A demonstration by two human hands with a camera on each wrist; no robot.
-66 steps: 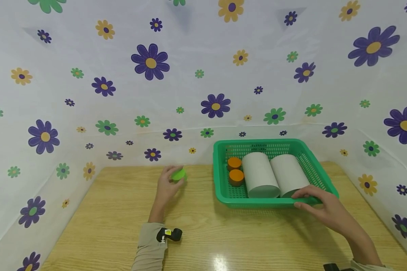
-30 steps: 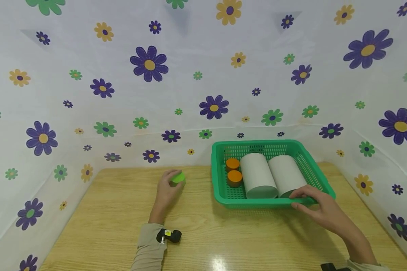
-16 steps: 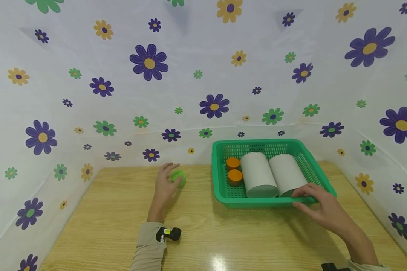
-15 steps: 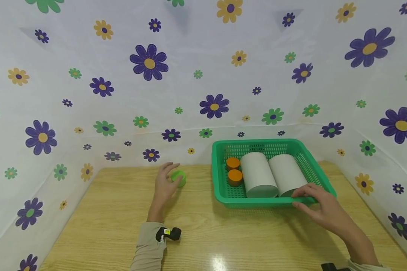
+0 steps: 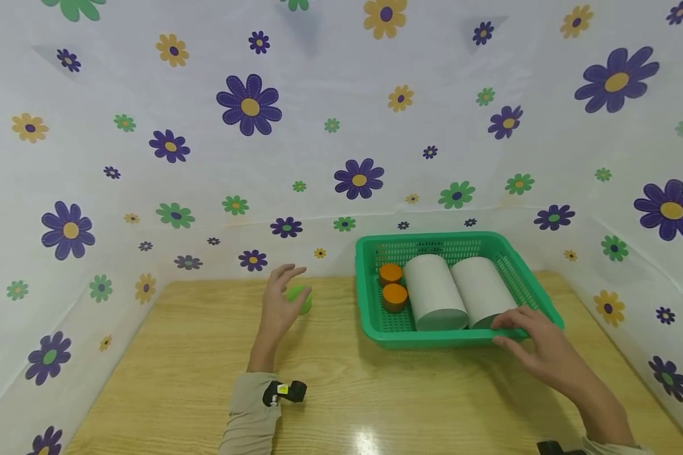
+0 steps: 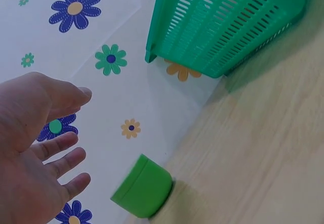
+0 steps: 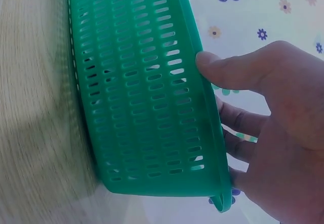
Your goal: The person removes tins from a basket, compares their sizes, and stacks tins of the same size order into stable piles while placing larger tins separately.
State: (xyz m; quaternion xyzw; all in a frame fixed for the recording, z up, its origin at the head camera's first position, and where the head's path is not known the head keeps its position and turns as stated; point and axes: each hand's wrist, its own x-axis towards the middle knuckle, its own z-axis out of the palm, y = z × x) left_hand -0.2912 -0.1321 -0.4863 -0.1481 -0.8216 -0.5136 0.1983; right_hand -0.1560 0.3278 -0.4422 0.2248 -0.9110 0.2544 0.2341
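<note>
A small bright green round tub [image 6: 144, 187], with a seam near its top, stands on the wooden table toward the back. My left hand [image 5: 277, 308] is just left of it, fingers spread and relaxed. The left wrist view shows a gap between this hand and the tub. In the head view, the hand hides part of the tub. To the right sits a green plastic basket [image 5: 370, 325] with slotted walls. My right hand [image 5: 552, 354] grips its front rim near the right corner, thumb outside and fingers over the inner side.
Inside the basket, two orange-topped round containers [image 5: 395, 297] sit along the left. Two white cylinders [image 5: 435, 294] lie beside them. A flower-patterned white sheet [image 5: 313, 145] walls the table [image 5: 330, 392] at the back and sides.
My left hand held the green tub, set it down on the table, then loosened its fingers and rose slightly off it. The right hand stays on the basket rim.
</note>
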